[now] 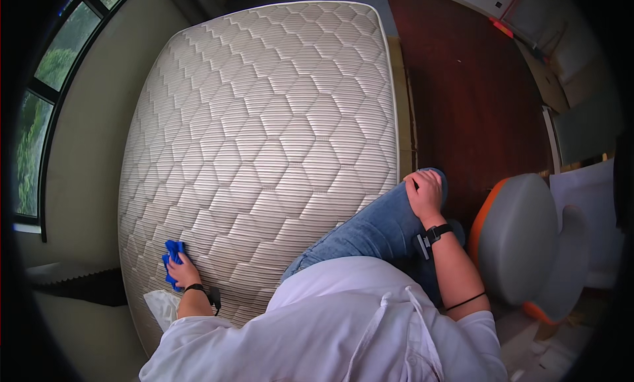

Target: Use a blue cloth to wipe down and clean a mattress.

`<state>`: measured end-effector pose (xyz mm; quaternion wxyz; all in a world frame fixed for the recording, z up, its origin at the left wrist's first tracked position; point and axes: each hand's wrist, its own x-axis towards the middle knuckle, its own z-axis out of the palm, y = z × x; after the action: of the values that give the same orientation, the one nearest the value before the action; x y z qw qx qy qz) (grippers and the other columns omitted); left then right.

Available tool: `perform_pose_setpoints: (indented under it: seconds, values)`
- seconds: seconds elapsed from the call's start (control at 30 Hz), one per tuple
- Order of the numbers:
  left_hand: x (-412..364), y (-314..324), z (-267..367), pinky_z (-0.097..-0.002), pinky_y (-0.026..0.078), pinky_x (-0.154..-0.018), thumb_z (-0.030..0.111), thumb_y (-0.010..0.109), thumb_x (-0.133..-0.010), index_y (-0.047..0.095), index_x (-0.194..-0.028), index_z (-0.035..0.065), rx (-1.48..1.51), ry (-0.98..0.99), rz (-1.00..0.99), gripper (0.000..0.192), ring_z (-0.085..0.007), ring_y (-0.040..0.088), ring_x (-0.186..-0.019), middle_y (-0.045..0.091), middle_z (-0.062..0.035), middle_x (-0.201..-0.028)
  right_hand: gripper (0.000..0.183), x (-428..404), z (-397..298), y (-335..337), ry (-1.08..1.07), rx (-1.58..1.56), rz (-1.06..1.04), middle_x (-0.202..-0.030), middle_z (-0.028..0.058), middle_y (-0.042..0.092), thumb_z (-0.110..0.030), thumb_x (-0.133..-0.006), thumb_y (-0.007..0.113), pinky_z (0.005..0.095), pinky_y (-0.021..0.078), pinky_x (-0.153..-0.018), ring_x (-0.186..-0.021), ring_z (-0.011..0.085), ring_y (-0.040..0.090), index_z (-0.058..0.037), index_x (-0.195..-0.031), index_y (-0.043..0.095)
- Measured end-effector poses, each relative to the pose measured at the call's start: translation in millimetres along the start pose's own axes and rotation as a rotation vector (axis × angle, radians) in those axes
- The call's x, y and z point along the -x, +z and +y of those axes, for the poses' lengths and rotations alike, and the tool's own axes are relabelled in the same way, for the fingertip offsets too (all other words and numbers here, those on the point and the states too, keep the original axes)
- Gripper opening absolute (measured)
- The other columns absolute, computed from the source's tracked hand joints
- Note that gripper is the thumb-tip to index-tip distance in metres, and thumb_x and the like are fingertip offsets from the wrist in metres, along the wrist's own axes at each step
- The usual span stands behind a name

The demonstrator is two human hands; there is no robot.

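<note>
A quilted, striped mattress (277,149) fills the middle of the view. On its lower left part my left hand (183,272) rests on a bunched bright blue cloth (173,255), with fingers curled over its right side. Just below that hand lies a white cloth or bag (162,305), partly hidden by my forearm. My right hand (426,190) lies on the knee of my blue jeans (369,231) at the mattress's right edge; no object shows in it. Both wrists carry dark bands with small devices.
A grey and orange rounded chair (517,238) stands close to my right arm. Dark red floor (475,99) runs along the mattress's right side. At the left are a wall (104,109) and a window (69,45). A grey panel (587,134) stands at the far right.
</note>
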<state>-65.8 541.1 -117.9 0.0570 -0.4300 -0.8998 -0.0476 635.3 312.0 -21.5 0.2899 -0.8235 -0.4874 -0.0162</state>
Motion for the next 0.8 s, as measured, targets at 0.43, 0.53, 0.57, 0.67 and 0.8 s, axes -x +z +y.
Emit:
perform_pose_setpoints:
  seconds: [0.43, 0.53, 0.57, 0.67, 0.8]
  values:
    - [56, 1, 243, -0.0680, 0.029, -0.111, 0.062, 0.056, -0.096, 0.051, -0.150, 0.0201, 0.308, 0.208, 0.013, 0.068, -0.0290, 0.031, -0.152, 0.040, -0.0119, -0.162, 0.019, -1, -2, 1, 0.004, -0.012, -0.011, -0.087, 0.0093, 0.072, -0.018, -0.093, 0.061, 0.0434, 0.0424, -0.104, -0.094, 0.0302, 0.066, -0.0076, -0.081, 0.072]
    - [102, -9, 327, -0.0702, 0.024, -0.114, 0.057, 0.059, -0.095, 0.050, -0.151, 0.0179, 0.386, 0.530, -0.086, 0.069, -0.0332, 0.027, -0.155, 0.037, -0.0147, -0.164, 0.018, -1, -2, 2, -0.011, -0.011, -0.011, -0.087, 0.0092, 0.072, -0.017, -0.093, 0.061, 0.0434, 0.0422, -0.104, -0.094, 0.0304, 0.066, -0.0079, -0.082, 0.072]
    - [124, -19, 349, -0.0702, 0.022, -0.116, 0.056, 0.059, -0.095, 0.050, -0.151, 0.0174, 0.420, 0.631, -0.140, 0.069, -0.0341, 0.027, -0.155, 0.035, -0.0151, -0.165, 0.018, 0, 1, 1, -0.006, 0.004, -0.010, -0.087, 0.0092, 0.072, -0.017, -0.093, 0.061, 0.0435, 0.0422, -0.105, -0.094, 0.0305, 0.066, -0.0081, -0.082, 0.072]
    - [170, -31, 378, -0.0715, 0.021, -0.117, 0.050, 0.064, -0.094, 0.053, -0.148, 0.0169, 0.475, 0.916, -0.163, 0.065, -0.0366, 0.027, -0.155, 0.037, -0.0168, -0.164, 0.018, 1, -1, 1, -0.005, 0.003, -0.016, -0.088, 0.0090, 0.073, -0.017, -0.093, 0.061, 0.0438, 0.0421, -0.105, -0.094, 0.0304, 0.066, -0.0083, -0.082, 0.072]
    - [177, -41, 353, -0.0687, 0.023, -0.118, 0.042, 0.069, -0.091, 0.054, -0.145, 0.0177, 0.485, 1.300, -0.205, 0.061, -0.0369, 0.031, -0.153, 0.040, -0.0167, -0.161, 0.017, 2, 1, 2, -0.002, 0.010, -0.003, -0.090, 0.0087, 0.073, -0.017, -0.092, 0.062, 0.0441, 0.0419, -0.105, -0.095, 0.0301, 0.066, -0.0085, -0.082, 0.073]
